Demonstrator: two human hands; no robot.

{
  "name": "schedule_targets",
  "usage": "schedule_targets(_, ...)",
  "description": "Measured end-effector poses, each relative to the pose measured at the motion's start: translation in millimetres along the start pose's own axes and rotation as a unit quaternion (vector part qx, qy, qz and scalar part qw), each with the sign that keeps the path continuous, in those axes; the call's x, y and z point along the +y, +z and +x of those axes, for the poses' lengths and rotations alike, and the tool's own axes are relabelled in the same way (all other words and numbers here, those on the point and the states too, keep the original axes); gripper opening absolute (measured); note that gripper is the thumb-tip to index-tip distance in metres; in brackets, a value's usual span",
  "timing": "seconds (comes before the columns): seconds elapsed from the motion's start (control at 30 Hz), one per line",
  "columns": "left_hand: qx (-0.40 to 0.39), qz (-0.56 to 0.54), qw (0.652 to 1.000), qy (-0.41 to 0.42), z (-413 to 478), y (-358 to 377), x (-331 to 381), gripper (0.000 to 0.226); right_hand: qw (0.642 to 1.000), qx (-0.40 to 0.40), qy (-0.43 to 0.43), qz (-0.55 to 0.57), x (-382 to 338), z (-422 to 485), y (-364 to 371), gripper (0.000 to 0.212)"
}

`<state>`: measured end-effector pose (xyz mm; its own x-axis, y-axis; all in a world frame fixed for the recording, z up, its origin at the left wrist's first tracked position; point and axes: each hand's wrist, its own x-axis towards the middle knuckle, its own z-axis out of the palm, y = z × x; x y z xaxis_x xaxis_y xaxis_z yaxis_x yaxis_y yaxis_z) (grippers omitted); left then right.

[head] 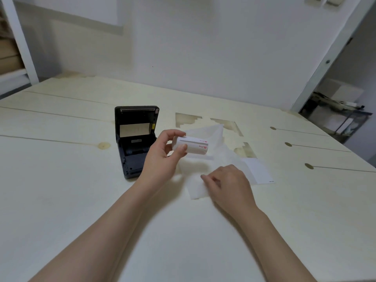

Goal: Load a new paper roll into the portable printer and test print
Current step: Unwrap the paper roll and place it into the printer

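Note:
A black portable printer (134,139) stands on the pale wooden table (61,180) with its lid swung up and the paper bay exposed. Just to its right, my left hand (162,153) holds a white paper roll (193,146) with red print, lifted off the table with its axis roughly level. My right hand (227,184) rests lower right on a clear plastic wrapper (203,180), fingertips pinching or pressing its edge. The wrapper spreads out under and behind the roll.
A white card or sheet (258,169) lies right of the wrapper. The table has cut-out notches (187,119) behind the roll and slots along its right side. A white wall is behind, shelving at far left, and a doorway with clutter at far right.

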<state>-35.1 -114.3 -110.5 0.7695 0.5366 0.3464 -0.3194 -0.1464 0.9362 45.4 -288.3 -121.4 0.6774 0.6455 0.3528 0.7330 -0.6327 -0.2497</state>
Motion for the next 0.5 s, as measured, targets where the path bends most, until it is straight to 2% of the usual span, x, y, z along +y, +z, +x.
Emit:
schedule_targets(0.03, 0.003, 0.002, 1.000, -0.001, -0.5, 0.1, 0.7, 0.019, 1.000, -0.009, 0.010, 0.016, 0.0, 1.7, -4.6, 0.039)
schedule_targets(0.1, 0.000, 0.014, 1.000, 0.001, -3.1, 1.1, 2.6, 0.020, 0.996, -0.023, 0.044, 0.069, -0.3, 7.3, -12.4, 0.027)
schedule_targets(0.17, -0.004, 0.023, 1.000, 0.005, -5.8, 1.6, 5.7, 0.020, 0.992, 0.023, 0.067, 0.104, -2.6, 12.2, -19.4, 0.018)
schedule_targets(0.27, -0.007, 0.047, 0.998, 0.033, -7.5, -2.3, 10.1, 0.019, 0.975, 0.076, 0.048, 0.205, -14.6, 22.4, -30.2, 0.030)
schedule_targets(0.37, -0.021, 0.089, 0.994, 0.051, -10.5, -13.8, 18.3, 0.020, 0.960, 0.031, -0.009, 0.277, -32.5, 38.1, -35.6, 0.036)
schedule_targets(0.5, -0.017, 0.123, 0.992, 0.036, -11.9, -47.6, 22.7, 0.021, 0.955, -0.008, -0.028, 0.296, -58.9, 57.5, -22.9, 0.024)
